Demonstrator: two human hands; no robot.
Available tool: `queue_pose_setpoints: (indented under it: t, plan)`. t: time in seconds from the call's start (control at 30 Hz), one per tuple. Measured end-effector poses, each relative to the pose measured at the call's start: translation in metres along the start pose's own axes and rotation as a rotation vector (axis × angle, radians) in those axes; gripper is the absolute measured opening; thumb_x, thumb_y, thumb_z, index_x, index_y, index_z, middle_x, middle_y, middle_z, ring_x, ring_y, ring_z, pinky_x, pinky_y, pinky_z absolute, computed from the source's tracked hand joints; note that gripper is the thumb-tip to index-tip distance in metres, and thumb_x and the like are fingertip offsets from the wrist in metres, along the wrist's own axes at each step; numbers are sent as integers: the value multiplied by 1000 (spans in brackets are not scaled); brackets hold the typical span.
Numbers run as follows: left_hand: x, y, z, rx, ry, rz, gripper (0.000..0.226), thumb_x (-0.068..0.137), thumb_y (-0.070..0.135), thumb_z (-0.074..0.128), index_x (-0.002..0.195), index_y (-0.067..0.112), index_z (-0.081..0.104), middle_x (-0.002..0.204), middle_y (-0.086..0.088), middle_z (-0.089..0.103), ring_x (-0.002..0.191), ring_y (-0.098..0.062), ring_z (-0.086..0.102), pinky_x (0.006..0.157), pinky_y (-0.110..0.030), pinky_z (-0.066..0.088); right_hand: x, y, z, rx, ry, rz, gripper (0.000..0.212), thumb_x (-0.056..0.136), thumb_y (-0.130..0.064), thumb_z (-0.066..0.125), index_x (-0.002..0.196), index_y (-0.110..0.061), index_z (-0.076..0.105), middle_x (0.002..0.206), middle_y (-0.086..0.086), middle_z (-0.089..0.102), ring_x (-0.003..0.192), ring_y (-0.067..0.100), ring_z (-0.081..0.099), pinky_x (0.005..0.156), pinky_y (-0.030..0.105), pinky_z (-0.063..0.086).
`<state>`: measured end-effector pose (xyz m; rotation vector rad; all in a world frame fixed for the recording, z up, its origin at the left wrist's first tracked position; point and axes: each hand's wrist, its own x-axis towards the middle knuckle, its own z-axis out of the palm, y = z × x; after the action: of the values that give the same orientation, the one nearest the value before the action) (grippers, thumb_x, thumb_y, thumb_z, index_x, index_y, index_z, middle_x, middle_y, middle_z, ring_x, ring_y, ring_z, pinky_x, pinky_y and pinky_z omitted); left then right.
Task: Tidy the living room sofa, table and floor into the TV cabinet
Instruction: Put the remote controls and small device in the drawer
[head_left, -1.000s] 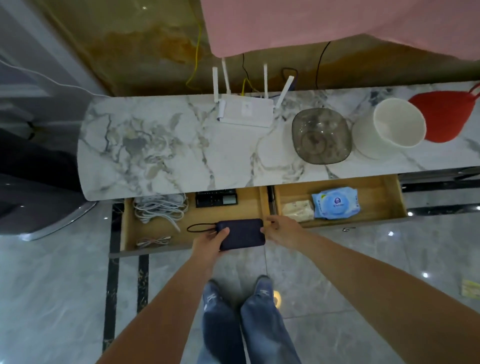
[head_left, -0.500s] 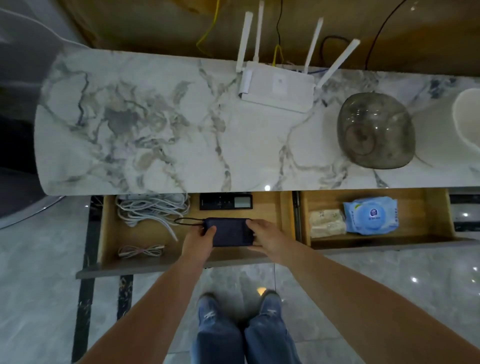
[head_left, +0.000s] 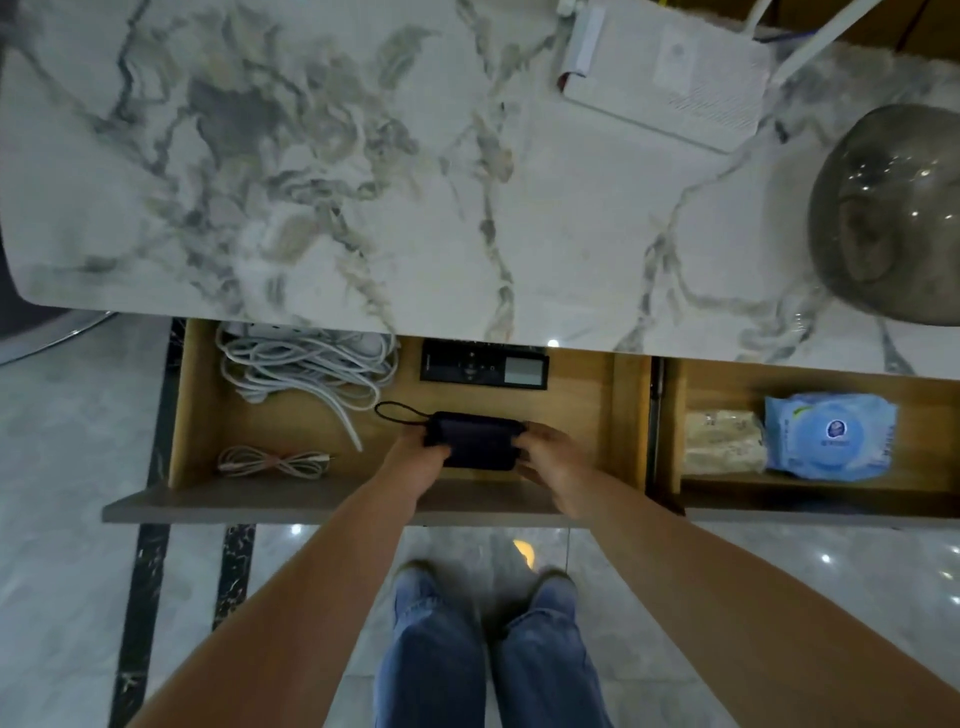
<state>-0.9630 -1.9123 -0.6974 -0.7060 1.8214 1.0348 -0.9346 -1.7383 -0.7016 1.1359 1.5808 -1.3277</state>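
Left hand (head_left: 415, 460) and right hand (head_left: 553, 460) each gripped one end of one dark pouch (head_left: 475, 441) inside the left drawer (head_left: 192, 405). Beside it lay two cable bundles and one remote control (head_left: 483, 362). The router (head_left: 670, 78) was cut off at the top edge.

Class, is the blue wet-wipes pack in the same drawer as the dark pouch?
No: the wet-wipes pack lies in the right drawer, the dark pouch in the left drawer.
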Motion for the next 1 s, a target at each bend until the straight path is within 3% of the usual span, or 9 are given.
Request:
queue_pose_setpoints:
  t: [0.13, 0.27, 0.4, 0.47, 0.57, 0.73, 0.83, 0.9, 1.0]
  plan:
    - [-2, 5, -5, 359, -112, -53, 14, 97, 16, 50, 105, 9, 59, 94, -9, 59, 82, -22, 54, 65, -30, 39, -3, 1, 0, -50, -12, -6, 33, 94, -16, 59, 126, -22, 65, 135, 4, 60, 125, 25, 54, 113, 42, 38]
    - [-1, -1, -6, 705, -58, -16, 33, 97, 25, 43, 116, 3, 60, 100, -10, 58, 96, -26, 60, 74, -33, 45, -10, -2, 6, -396, -18, -162, 46, 97, -24, 53, 143, -27, 49, 145, 5, 44, 127, 24, 48, 111, 35, 37]
    - [-9, -2, -6, 657, 163, 117, 44, 96, 21, 48, 137, 8, 39, 137, -16, 40, 121, -34, 52, 90, -42, 49, -12, -4, 5, -507, 19, -284, 58, 99, -16, 48, 153, -29, 31, 160, 0, 18, 142, 23, 32, 109, 26, 30]
    - [-7, -4, -4, 637, 90, 184, 51, 97, 20, 48, 145, 11, 35, 146, -13, 35, 127, -33, 47, 98, -42, 46, -12, -6, 6, -618, -33, -310, 63, 100, -13, 46, 156, -31, 23, 165, -5, 11, 148, 20, 22, 115, 26, 25]
    - [0, -9, -2, 612, -55, 204, 54, 97, 19, 49, 149, 13, 34, 149, -12, 40, 131, -30, 45, 103, -38, 44, -11, -5, 6, -779, -83, -303, 64, 100, -13, 45, 157, -26, 19, 163, 3, 21, 145, 24, 28, 117, 31, 27]
    - [-3, -14, -4, 538, -96, 205, 54, 96, 18, 48, 149, 25, 38, 141, -8, 52, 118, -27, 56, 90, -31, 48, -18, 2, 0, -844, -98, -305, 65, 98, -7, 44, 156, -24, 22, 161, 2, 21, 143, 24, 30, 115, 29, 26]
    - [-21, -16, -4, 449, 17, 252, 44, 95, 22, 51, 139, 28, 50, 128, -3, 60, 110, -23, 60, 90, -35, 51, -35, 13, -3, -743, 27, -419, 55, 95, -4, 47, 146, -22, 42, 148, 3, 41, 131, 20, 45, 110, 29, 37]
    - [-43, -17, 0, 310, 210, 421, 27, 93, 16, 55, 116, 26, 64, 108, 2, 65, 95, -17, 63, 83, -36, 55, -54, 23, 1, -522, 172, -555, 40, 92, 1, 50, 124, -19, 61, 124, 1, 58, 108, 12, 57, 97, 26, 47]
    - [-90, -23, 7, 47, 382, 565, 15, 89, 9, 56, 82, 19, 65, 74, 9, 61, 68, -6, 57, 63, -19, 46, -92, 41, 13, -228, 266, -592, 26, 89, 5, 53, 86, -17, 66, 84, -4, 65, 78, 8, 60, 72, 14, 49]
